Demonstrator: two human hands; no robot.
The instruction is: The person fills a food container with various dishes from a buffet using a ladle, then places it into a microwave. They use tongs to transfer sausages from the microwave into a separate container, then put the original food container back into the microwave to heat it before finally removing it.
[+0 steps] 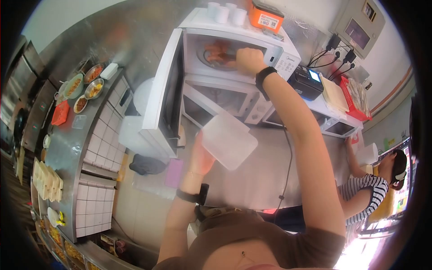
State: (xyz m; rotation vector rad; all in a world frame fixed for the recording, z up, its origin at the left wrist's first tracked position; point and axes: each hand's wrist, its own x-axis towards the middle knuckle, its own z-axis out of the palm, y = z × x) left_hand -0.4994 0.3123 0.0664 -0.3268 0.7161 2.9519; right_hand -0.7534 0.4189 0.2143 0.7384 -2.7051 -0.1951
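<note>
My left hand (202, 155) grips a translucent white plastic container (230, 143) in front of the microwaves. Above it, a white microwave (281, 60) stands with its door (164, 99) swung out to the left. My right hand (250, 61) is at the mouth of that microwave, its fingers curled closed. Just left of the fingers, inside the cavity, are reddish-orange food pieces (217, 51), blurred. What the right fingers hold, if anything, is hidden from this side.
A second microwave (220, 96) sits beneath. White cups (221, 14) and an orange box (265, 17) stand on top. To the right are a black device (306, 83), a red basket (353, 96) and a person in a striped shirt (371, 198). Food bowls (94, 89) line the left counter (67, 157).
</note>
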